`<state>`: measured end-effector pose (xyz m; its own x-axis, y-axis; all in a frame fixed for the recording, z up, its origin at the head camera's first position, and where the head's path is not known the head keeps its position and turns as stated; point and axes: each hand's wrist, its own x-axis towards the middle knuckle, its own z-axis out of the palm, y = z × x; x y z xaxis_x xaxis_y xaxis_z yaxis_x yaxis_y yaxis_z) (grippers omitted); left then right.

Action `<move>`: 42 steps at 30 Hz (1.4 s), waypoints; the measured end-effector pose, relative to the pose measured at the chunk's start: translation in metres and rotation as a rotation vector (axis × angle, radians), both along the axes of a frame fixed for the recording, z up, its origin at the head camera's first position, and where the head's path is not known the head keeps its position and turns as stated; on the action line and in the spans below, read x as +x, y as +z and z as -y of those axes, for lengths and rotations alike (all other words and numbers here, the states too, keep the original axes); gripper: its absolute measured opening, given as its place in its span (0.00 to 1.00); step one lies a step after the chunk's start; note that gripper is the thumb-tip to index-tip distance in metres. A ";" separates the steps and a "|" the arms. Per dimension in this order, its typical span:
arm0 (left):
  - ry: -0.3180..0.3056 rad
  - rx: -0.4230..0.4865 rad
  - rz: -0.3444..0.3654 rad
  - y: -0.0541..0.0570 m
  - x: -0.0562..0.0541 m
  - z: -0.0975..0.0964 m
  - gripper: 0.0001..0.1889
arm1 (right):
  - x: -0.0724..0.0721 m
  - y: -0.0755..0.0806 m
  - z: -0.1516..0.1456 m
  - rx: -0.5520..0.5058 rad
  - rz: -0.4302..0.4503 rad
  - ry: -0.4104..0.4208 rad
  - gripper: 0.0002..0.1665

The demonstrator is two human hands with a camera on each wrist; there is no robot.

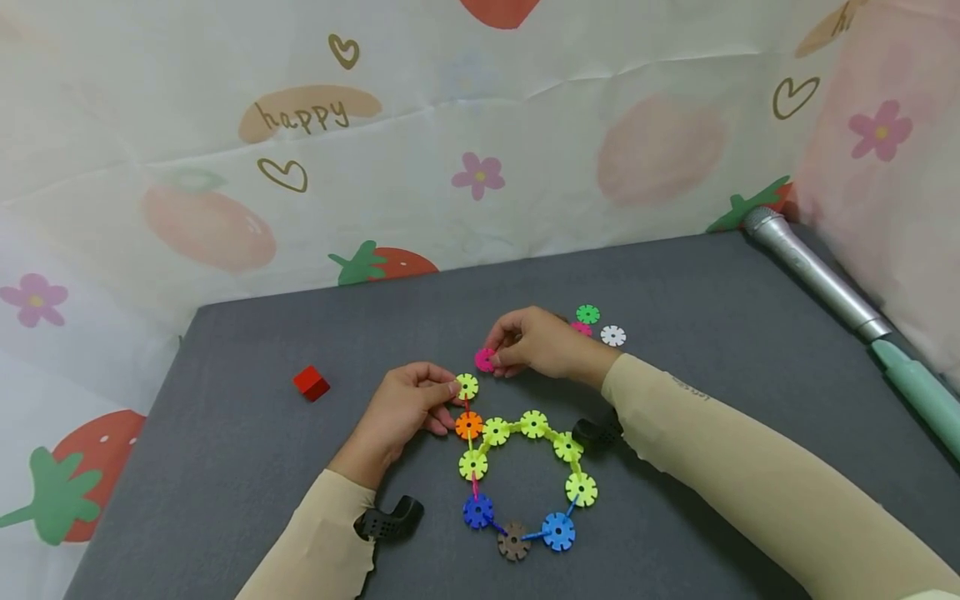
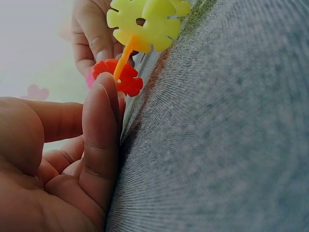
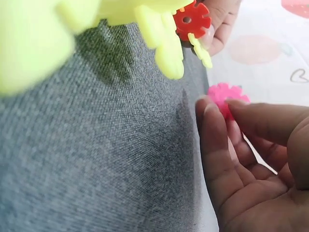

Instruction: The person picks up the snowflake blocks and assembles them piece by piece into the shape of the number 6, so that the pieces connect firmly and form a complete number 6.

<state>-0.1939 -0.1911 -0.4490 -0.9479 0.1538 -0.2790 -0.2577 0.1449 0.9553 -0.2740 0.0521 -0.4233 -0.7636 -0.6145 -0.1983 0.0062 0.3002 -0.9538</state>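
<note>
Notched plastic discs, linked by others standing on edge, form a ring on the dark cloth, including a dark blue disc (image 1: 477, 512), a brown disc (image 1: 513, 542) and a light blue disc (image 1: 558, 532). From an orange disc (image 1: 469, 425) at its upper left, a short branch leads to a yellow-green disc (image 1: 467, 386). My left hand (image 1: 401, 408) pinches this branch; a red disc (image 2: 131, 81) shows at the thumb tip in the left wrist view. Between thumb and fingers, my right hand (image 1: 546, 343) holds a pink disc (image 1: 484, 360), apart from the branch.
Behind the right wrist lie a loose green disc (image 1: 588, 314), a white disc (image 1: 612, 336) and another pink disc (image 1: 581, 329), partly hidden. A red cube (image 1: 311, 383) is at the left. Along the right side lies a silver microphone (image 1: 817, 271) with a green lower part.
</note>
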 end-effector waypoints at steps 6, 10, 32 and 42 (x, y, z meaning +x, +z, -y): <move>-0.001 -0.011 -0.010 0.000 0.000 0.001 0.09 | 0.000 0.000 -0.002 0.061 -0.073 0.063 0.03; 0.005 -0.009 -0.007 0.000 0.001 0.001 0.09 | -0.001 -0.002 -0.003 0.067 -0.104 0.083 0.04; -0.010 -0.001 -0.026 -0.004 -0.001 0.000 0.09 | -0.010 0.002 0.002 0.164 -0.255 0.188 0.10; -0.014 0.001 -0.036 -0.001 0.000 0.000 0.09 | -0.013 0.000 0.001 0.137 -0.143 0.201 0.10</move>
<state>-0.1934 -0.1915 -0.4501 -0.9550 0.1677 -0.2445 -0.2210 0.1471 0.9641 -0.2873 0.0508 -0.4230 -0.6555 -0.7311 -0.1892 -0.1979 0.4081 -0.8912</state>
